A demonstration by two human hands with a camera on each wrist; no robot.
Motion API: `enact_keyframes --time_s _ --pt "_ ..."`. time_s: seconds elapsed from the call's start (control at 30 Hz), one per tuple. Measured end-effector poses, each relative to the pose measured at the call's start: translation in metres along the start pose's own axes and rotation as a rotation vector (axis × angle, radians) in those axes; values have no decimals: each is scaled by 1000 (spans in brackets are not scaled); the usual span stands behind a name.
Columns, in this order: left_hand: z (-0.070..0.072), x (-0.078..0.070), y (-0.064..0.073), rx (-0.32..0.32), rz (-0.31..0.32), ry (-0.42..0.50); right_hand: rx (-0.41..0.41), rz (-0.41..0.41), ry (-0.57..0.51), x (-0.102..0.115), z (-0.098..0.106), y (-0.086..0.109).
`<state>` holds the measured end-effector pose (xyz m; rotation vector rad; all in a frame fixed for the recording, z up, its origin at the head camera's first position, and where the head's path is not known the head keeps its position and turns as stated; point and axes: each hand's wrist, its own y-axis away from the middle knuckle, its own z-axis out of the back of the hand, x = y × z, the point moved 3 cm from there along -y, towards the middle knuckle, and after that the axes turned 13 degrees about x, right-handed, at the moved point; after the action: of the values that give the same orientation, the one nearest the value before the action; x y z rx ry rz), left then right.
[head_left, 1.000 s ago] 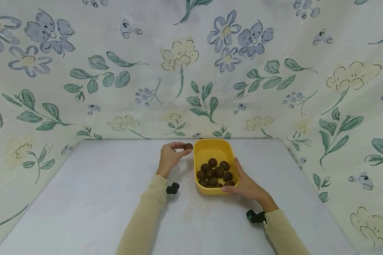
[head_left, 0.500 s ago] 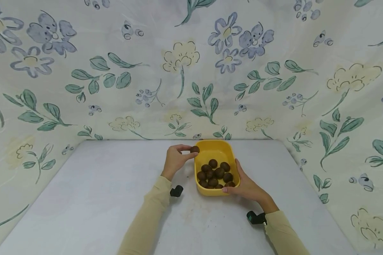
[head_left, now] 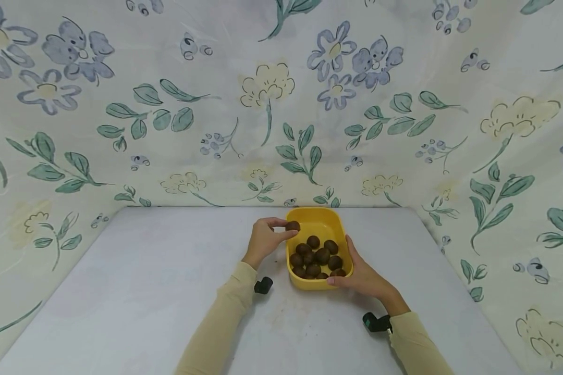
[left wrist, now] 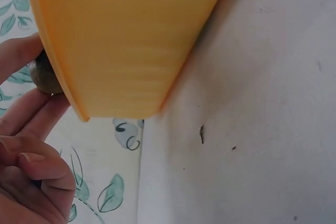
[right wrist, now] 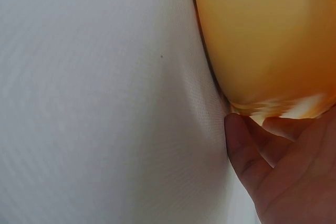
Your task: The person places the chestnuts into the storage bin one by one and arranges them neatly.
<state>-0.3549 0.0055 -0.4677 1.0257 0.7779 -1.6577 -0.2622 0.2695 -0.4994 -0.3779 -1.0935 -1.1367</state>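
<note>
My left hand [head_left: 265, 240] pinches a dark brown, round, nut-like ball [head_left: 292, 226] between thumb and fingers, over the left rim of a yellow plastic tub [head_left: 320, 217]. In the left wrist view the held ball [left wrist: 46, 76] is partly hidden behind the tub's wall. Several similar brown balls [head_left: 322, 255] lie inside the tub, gathered toward its near end. At the near right corner, my right hand [head_left: 363, 273] holds the tub, its thumb at the front rim and its fingers along the right side. The right wrist view shows these fingers [right wrist: 244, 145] against the tub's lower wall.
The tub stands on a white table [head_left: 145, 291], close to its back edge. Behind the table hangs a floral-patterned cloth [head_left: 262, 130], which also runs down both sides. Small dark specks [left wrist: 201, 134] dot the tabletop left of the tub.
My left hand has moved right and slightly nearer with the brown ball, from beside the tub to over its left rim. The right hand stays on the tub.
</note>
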Motion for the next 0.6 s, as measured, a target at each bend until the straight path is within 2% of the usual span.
enact_keyframes --time_s 0.17,0.37,0.6 --pt "-5 0 0 5 11 -49 2 7 1 1 0 1" --pt "-13 -3 0 27 26 -206 1 8 12 0 1 1" --pt "-23 -7 0 47 -8 -362 -1 9 20 -2 0 -1"
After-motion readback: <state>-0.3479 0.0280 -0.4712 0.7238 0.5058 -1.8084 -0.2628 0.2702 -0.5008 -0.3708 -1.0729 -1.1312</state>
